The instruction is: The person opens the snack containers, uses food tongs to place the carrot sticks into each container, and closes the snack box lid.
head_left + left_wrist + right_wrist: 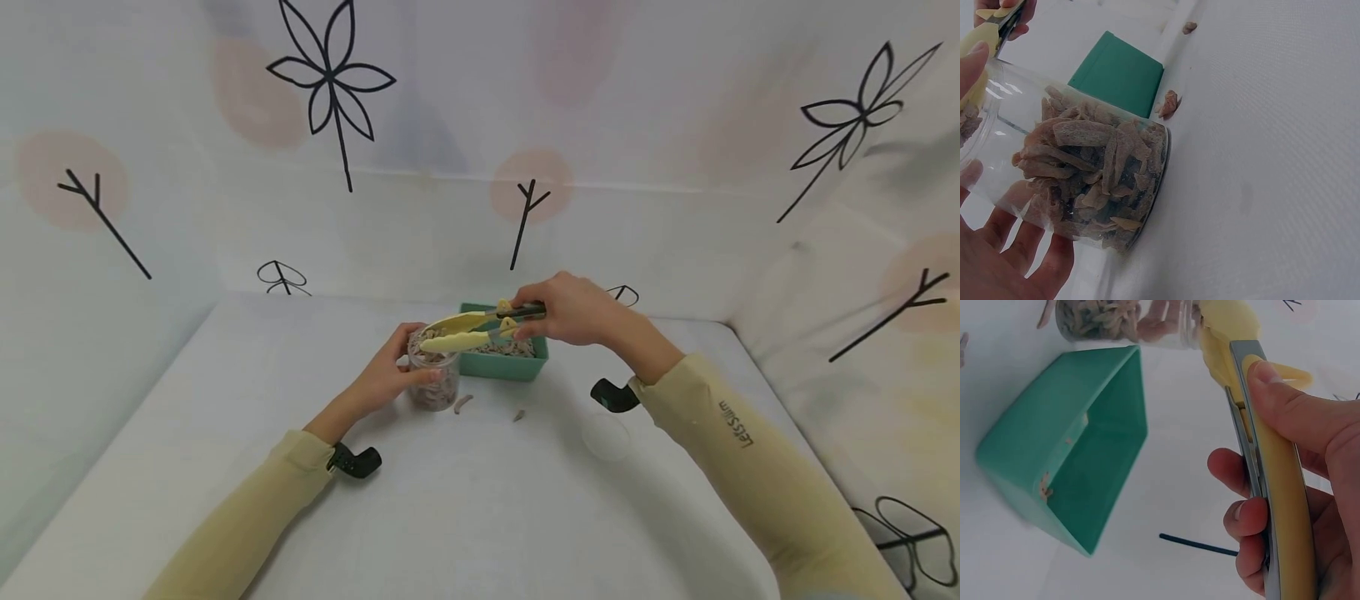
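Note:
My left hand [386, 375] grips a clear jar [437, 390], its fingers and thumb spread around the side. Brownish dried strips [1097, 150] fill much of the jar, and the left wrist view shows them through the wall. With my right hand [577, 310] I hold yellow-tipped tongs [459, 342] by their metal and yellow handles. The heads of the tongs are at the jar's mouth, with some strips by them. A green rectangular box [502, 367] stands just behind and right of the jar, with more strips inside.
Two loose strips lie on the white table [480, 500], one piece [463, 404] beside the jar and another piece [519, 415] in front of the box. A faint clear round lid [606, 437] lies farther right. Patterned cloth walls [420, 225] stand behind and at both sides.

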Tool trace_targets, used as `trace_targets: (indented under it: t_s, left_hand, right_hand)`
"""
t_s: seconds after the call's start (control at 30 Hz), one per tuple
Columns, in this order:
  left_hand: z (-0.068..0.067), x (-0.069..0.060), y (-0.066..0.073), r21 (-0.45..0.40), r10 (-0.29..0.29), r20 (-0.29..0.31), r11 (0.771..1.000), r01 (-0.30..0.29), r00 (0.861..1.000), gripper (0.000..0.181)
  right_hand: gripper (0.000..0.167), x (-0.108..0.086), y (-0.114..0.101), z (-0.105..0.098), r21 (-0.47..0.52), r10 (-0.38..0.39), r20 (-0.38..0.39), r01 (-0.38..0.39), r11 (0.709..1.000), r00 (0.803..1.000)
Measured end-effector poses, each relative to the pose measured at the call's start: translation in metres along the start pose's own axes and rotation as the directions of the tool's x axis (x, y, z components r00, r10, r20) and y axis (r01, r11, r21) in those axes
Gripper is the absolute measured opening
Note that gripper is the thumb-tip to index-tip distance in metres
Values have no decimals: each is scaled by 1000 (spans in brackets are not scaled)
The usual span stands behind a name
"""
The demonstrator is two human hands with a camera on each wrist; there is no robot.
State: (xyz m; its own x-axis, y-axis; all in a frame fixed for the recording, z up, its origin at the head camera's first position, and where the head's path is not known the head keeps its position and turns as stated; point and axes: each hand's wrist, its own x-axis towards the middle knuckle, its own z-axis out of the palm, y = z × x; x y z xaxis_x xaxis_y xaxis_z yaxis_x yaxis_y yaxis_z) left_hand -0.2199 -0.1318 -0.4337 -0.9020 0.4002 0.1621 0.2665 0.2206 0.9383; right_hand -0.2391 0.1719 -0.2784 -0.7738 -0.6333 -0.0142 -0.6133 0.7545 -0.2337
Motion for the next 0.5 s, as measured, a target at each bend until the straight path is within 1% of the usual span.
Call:
trace_targets:
  t_s: [0.17, 0.37, 0.5]
  left_hand:
    - [0, 0, 1, 1, 1, 0, 1000, -1, 1000, 71]
    - [0, 0, 1, 24, -6, -8, 1000, 6, 1000, 71]
    - [0, -1, 2, 28, -22, -15, 999, 23, 1000, 73]
  right_hand:
    - [43, -1, 1, 1, 9, -6, 0, 6, 1000, 1000]
    - [45, -3, 1, 0, 6, -3, 3, 3, 1000, 1000]
    - [47, -6, 3, 0, 11, -5, -4, 5, 1000, 1000]
